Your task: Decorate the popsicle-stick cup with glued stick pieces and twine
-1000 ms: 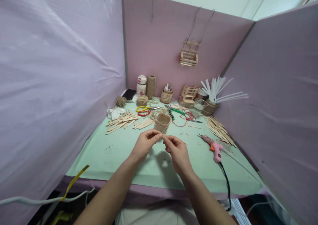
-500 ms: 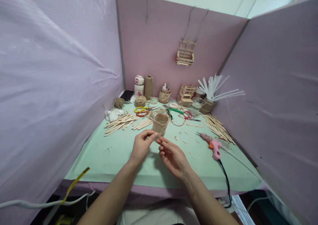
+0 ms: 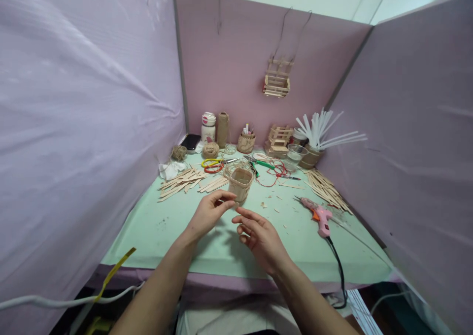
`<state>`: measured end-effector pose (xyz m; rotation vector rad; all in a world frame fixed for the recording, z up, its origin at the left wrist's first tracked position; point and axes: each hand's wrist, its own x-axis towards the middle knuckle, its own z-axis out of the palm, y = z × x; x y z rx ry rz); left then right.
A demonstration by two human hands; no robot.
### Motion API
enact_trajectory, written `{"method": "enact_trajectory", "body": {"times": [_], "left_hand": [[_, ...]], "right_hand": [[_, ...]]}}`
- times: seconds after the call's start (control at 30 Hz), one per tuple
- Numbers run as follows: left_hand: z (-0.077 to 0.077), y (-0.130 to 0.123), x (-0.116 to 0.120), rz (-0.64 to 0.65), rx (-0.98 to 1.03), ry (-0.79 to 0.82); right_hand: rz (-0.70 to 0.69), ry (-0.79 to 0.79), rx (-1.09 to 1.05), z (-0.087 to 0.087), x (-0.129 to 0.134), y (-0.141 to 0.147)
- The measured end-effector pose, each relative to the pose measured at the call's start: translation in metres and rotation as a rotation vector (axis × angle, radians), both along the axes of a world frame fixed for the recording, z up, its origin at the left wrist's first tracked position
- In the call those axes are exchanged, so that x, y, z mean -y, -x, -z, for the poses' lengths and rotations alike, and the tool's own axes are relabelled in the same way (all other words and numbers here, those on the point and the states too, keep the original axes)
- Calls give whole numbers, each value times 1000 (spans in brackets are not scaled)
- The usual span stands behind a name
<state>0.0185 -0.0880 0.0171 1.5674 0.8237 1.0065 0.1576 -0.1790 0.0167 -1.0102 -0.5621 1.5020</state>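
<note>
In the middle of the table stands a small woven-rimmed cup (image 3: 239,191) with pale wooden sides and an open top. Just in front of it, my left hand (image 3: 211,213) has thumb and forefinger pinched together. A tiny pale bit seems to be at those fingertips, too small to name. My right hand (image 3: 260,236) is close by on the right, palm turned partly up and fingers loosely apart, its forefinger tip very near the left fingertips. I see nothing held in it.
A pink glue gun (image 3: 320,217) lies at the right with its black cord. Wooden sticks (image 3: 183,182) lie left, and more sticks (image 3: 327,189) right. Behind are scissors (image 3: 214,165), green-handled pliers (image 3: 264,164), red wire (image 3: 283,167), twine (image 3: 210,150) and a clear plastic cup (image 3: 294,155).
My right hand has drawn slightly away from the left fingertips, and its fingers have loosened apart. My left hand stays pinched in front of the cup. The view has shifted slightly.
</note>
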Motion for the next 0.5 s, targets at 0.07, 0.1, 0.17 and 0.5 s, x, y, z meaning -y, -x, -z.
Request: {"method": "enact_trajectory", "body": {"times": [0.07,0.1,0.17,0.5], "left_hand": [[-3,3,0,60,-56,-67],[-3,3,1,81,-65,-90],[-2,2,3,84,-51,-117],[15,-5,6,-84,280,-198]], "right_hand": [[-10,-4,32,1,1,0],[-9,-1,26,1,2,1],[-13,19,-64,1,2,1],[-5,62,-327,7,7,0]]}}
